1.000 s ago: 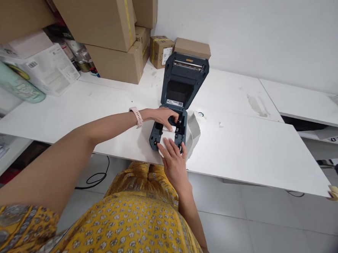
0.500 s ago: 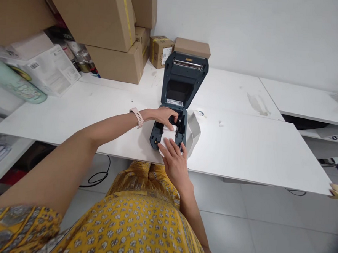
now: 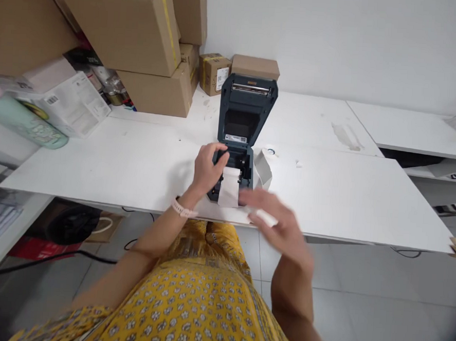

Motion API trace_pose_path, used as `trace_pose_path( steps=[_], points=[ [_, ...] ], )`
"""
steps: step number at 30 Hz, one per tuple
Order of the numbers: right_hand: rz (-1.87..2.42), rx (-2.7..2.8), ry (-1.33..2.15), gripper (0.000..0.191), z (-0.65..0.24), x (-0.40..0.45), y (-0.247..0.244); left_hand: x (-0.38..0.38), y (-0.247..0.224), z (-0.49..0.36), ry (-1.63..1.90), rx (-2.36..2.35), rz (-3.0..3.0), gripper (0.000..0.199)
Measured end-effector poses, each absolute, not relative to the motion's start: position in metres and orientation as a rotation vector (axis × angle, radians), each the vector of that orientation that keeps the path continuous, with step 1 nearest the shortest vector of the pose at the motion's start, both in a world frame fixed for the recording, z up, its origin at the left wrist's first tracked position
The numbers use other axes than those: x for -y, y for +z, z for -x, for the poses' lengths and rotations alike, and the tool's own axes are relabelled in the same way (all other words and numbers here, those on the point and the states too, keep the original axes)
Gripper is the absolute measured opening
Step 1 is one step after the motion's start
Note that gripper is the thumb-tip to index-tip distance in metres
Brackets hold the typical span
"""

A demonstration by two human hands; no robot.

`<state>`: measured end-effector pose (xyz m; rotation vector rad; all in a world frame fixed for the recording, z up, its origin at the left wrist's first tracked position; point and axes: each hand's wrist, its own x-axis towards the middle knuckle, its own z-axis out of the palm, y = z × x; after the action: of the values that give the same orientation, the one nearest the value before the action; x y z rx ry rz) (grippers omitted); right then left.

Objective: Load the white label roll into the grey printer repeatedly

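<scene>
A dark blue-grey label printer (image 3: 249,107) stands near the table's front edge with its lid raised. A white label strip (image 3: 229,190) runs from inside the printer over its front. My left hand (image 3: 208,168) is at the printer's left side, thumb and fingers apart, with nothing visible between them. To the right of the strip, my right hand (image 3: 281,222) is off the printer, blurred by motion, its fingers stretched out and holding nothing. A curled piece of white backing paper (image 3: 263,168) lies against the printer's right side.
Cardboard boxes (image 3: 120,30) are stacked at the back left, with a small taped box (image 3: 214,74) behind the printer. A mint-green bottle (image 3: 26,119) and a white carton (image 3: 75,102) are at the far left. The white table (image 3: 346,198) extends right.
My right hand has lifted off the label strip and moved right. My left hand has let go of the paper and pulled back left, leaving the strip draped over the printer's front.
</scene>
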<state>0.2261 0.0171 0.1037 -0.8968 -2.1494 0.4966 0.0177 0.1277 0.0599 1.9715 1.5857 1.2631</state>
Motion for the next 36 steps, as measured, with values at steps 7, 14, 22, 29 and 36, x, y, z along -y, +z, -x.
trace_pose_path(
  steps=[7,14,22,29,36],
  points=[
    [1.236,1.694,0.203,0.102,-0.227,-0.22,0.145,-0.045,0.002,-0.015,1.024,-1.494,-1.77,0.103],
    [1.195,1.548,0.709,0.073,-0.2,-0.266,0.166,-0.033,-0.001,-0.004,1.027,-1.346,-1.513,0.12],
    [1.056,1.769,0.291,0.032,-0.199,-0.092,0.08,-0.029,-0.001,0.008,1.133,-1.083,-1.283,0.117],
    [1.175,1.699,0.359,0.028,-0.179,-0.042,0.017,-0.051,0.02,0.0,1.224,-1.171,-1.03,0.099],
    [1.286,1.15,0.931,0.082,-0.176,-0.046,0.002,-0.061,0.01,-0.007,1.163,-1.264,-1.138,0.09]
  ],
)
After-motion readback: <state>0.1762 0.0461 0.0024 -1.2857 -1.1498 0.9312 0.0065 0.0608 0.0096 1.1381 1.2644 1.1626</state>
